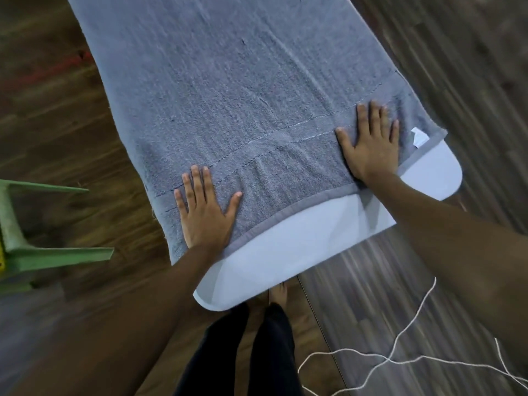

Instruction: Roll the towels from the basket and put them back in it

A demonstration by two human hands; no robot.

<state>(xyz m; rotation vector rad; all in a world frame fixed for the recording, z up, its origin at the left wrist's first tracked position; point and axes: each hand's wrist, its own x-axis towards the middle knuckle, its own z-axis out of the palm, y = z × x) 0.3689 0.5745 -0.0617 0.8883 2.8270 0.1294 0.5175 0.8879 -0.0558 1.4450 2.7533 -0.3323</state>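
Head view: both arms are extended forward, and the left hand (204,215) and right hand (371,150) are pressed flat, palms down, fingers (196,182) straight, spread, grasping nothing. The grey towel (228,81) is spread beneath and beyond the fingers, its hem just behind the palms on the white worktop (285,252).

The single head camera is looking steeply down from close above the near end of the white table (300,252), facing along its length; floor (57,138) is showing on both sides of it.
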